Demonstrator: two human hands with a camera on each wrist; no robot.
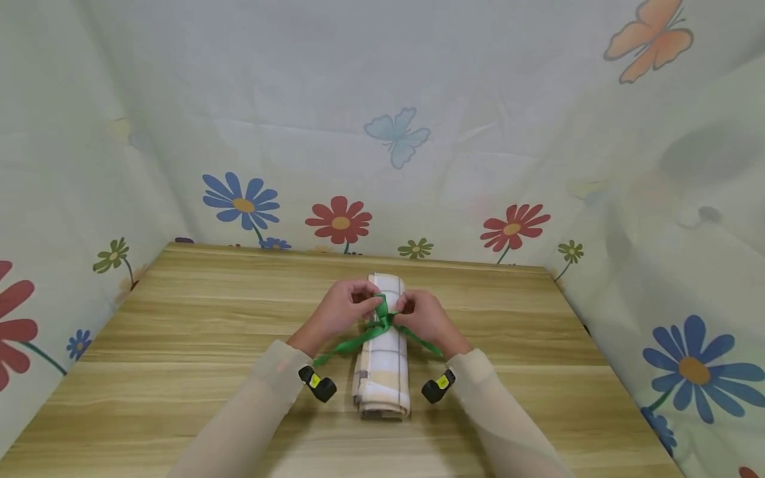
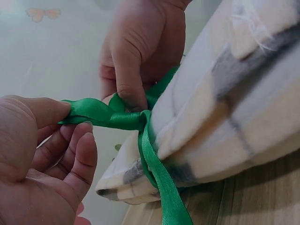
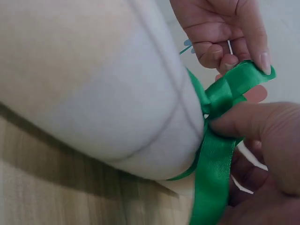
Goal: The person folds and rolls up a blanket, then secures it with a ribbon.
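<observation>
A rolled plaid cloth (image 1: 385, 372) in white, beige and grey lies lengthwise on the wooden table. Green satin ribbon (image 2: 164, 187) runs round its middle, with a knot on top and a tail trailing to each side. My left hand (image 1: 346, 307) pinches a folded loop of the ribbon between thumb and fingers, raised above the roll. On the other side, my right hand (image 1: 425, 317) pinches the ribbon right at the knot; its thumb (image 3: 234, 119) presses there in the right wrist view. The right fingertips are partly hidden behind the ribbon.
The wooden table (image 1: 239, 299) extends to both sides of the roll. Behind and beside it hangs a pale curtain (image 1: 299, 133) printed with flowers and butterflies. Each sleeve cuff carries a small black wrist camera, such as the left camera (image 1: 318, 385).
</observation>
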